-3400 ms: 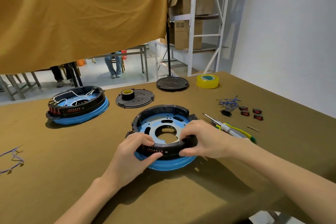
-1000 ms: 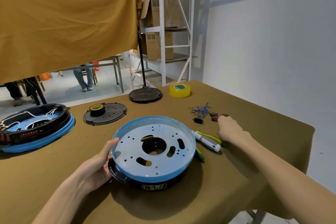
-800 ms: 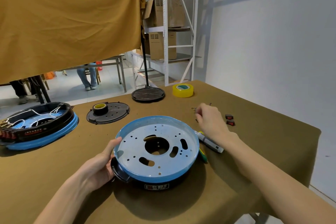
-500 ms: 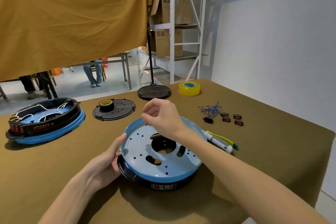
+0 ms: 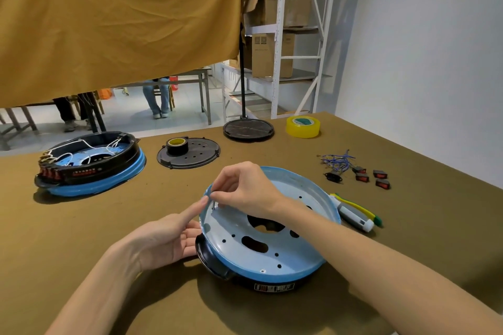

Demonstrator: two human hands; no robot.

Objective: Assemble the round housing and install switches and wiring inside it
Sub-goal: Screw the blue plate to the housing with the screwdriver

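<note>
The round housing lies upside down before me, its pale blue plate with holes facing up over a black ring. My right hand pinches a small screw upright over a hole near the plate's left edge. My left hand rests against the housing's left rim, palm up, its index finger touching the rim near the screw. Several red rocker switches and a bundle of blue wires lie at the right.
A screwdriver lies right of the housing. A second, wired housing stands at the left. A black cover plate carries a black tape roll; a yellow tape roll and a stand base sit at the back.
Since the first frame the housing has been flipped plate up. My right hand reached to the parts at the right, came back, and now holds a screw at the plate's left edge.
</note>
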